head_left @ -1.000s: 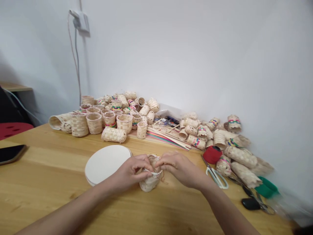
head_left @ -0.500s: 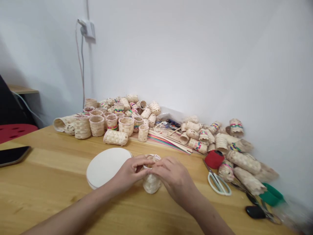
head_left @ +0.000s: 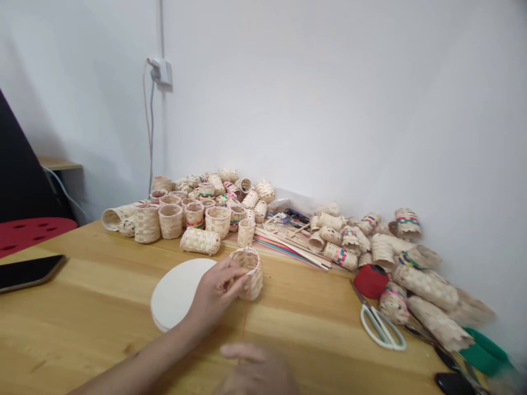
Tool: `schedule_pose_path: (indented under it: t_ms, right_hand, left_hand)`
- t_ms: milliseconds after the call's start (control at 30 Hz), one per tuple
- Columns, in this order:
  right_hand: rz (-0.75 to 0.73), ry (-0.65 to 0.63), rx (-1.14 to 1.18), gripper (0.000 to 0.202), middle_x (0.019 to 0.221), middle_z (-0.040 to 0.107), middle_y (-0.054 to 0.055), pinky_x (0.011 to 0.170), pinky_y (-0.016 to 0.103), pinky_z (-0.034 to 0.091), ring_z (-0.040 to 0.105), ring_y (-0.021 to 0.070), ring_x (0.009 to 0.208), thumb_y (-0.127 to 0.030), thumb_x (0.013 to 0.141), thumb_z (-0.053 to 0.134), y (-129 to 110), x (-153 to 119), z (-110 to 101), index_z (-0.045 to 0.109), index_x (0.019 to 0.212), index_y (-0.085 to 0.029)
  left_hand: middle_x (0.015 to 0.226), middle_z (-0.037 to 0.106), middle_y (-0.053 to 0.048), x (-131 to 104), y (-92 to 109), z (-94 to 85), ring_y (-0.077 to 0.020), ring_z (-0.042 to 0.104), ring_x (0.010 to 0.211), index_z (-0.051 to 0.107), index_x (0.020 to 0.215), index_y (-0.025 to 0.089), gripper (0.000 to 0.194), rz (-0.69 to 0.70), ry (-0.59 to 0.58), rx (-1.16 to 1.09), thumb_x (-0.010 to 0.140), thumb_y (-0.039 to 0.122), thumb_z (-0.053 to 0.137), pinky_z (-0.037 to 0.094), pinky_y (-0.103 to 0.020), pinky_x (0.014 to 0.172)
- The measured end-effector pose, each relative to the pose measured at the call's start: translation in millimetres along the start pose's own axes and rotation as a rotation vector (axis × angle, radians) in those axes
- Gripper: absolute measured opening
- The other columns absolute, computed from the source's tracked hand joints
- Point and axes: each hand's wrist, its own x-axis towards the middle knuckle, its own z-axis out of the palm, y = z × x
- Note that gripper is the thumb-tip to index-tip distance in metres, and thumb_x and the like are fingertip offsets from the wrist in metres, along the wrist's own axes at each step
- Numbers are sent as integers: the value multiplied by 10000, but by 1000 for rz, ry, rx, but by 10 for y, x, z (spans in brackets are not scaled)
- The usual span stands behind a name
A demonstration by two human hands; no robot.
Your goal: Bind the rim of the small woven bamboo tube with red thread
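A small woven bamboo basket stands tilted beside a round white disc on the table. My left hand is closed on the near side of the basket's rim, thumb and fingers pinching it. Down from the rim toward me runs a thin red thread, pulled straight. My right hand, smeared by motion at the bottom edge, is at the lower end of this thread, its fingers drawn together on it. Whether a needle is there cannot be made out.
Finished woven baskets crowd the back left. More lie in a heap at the right, near white-handled scissors and a red thread spool. Coloured strips lie between. A phone rests at the left edge.
My right hand has left the basket and moved down toward me, drawing the red thread out. My left hand remains at the rim; the basket now leans more. The camera view has shifted slightly.
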Motion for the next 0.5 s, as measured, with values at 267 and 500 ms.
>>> schedule_pose_path:
  t_ms: [267,500]
  right_hand:
    - [667,377,326,265,522,337,-106,381,183,299,341,86,406,-427,869,505,440,266,-359,522,958,-177]
    - [669,328,346,280,552,387,-68,440,195,286,342,89,473,-439,832,517,448,244,-351,559,763,-171]
  left_hand:
    - [803,609,-53,-76,43,37,-157,548,724,692,936,162,152,378,61,174,879,112,560,427,-242,637]
    - [774,600,-48,-118,5,71,-150,496,668,689,994,182,197,518,1,260,870,84,572,375,-237,579]
